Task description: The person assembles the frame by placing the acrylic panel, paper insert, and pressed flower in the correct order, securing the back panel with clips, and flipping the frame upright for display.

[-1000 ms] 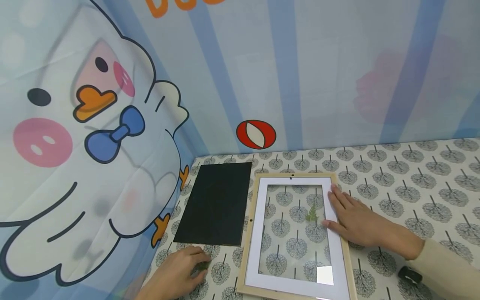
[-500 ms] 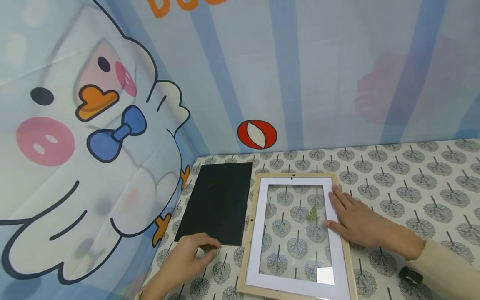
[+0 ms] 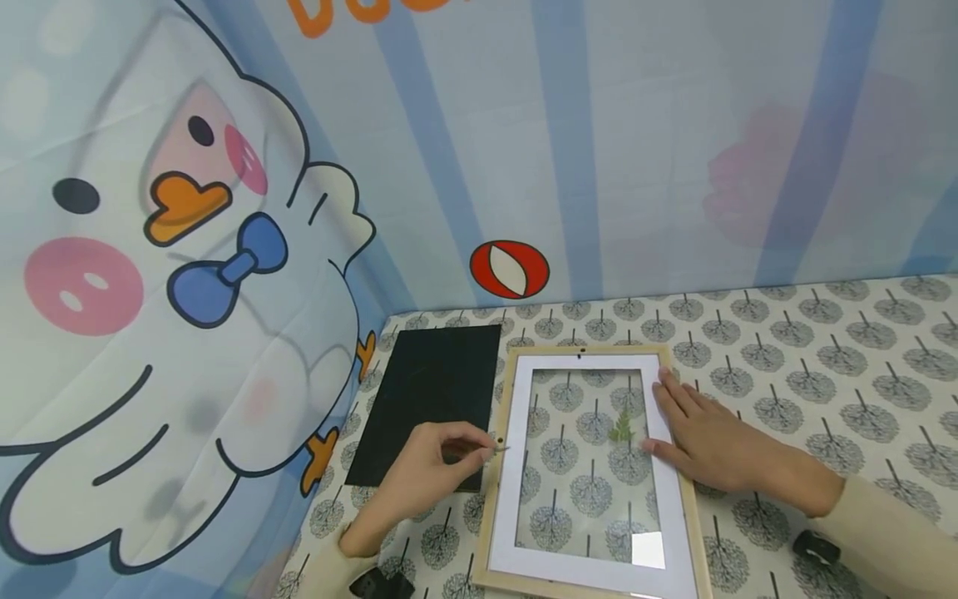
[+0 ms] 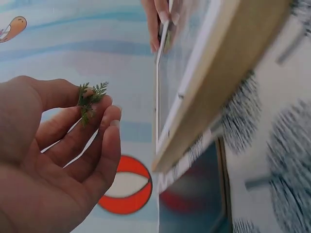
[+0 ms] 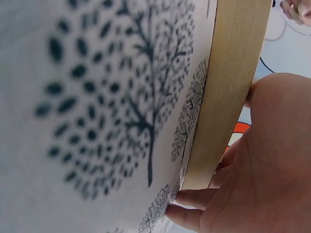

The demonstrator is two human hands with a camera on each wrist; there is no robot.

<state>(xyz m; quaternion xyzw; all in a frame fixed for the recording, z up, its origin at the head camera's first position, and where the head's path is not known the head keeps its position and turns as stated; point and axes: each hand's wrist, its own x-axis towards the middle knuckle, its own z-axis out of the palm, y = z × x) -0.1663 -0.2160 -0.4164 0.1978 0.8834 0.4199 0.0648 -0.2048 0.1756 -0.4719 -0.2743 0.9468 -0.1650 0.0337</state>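
My left hand pinches a small green leaf sprig between thumb and fingertips. It hovers at the left rail of a light wooden picture frame, which lies flat on the table. Inside the frame are a white mat border and a clear pane, through which the patterned cloth shows. A small green fern leaf lies on the right part of the pane. My right hand rests along the frame's right rail, fingers fairly straight, its thumb reaching over the mat toward the fern leaf.
A black rectangular board lies left of the frame, partly behind the left hand. White cloth with a grey tree print covers the table. A cartoon duck backdrop stands along the back and left. Dark bands sit at the wrists.
My left hand has risen from the cloth below the black board and moved right to the frame's left rail, carrying the sprig. The right hand, frame and fern leaf have stayed in place.
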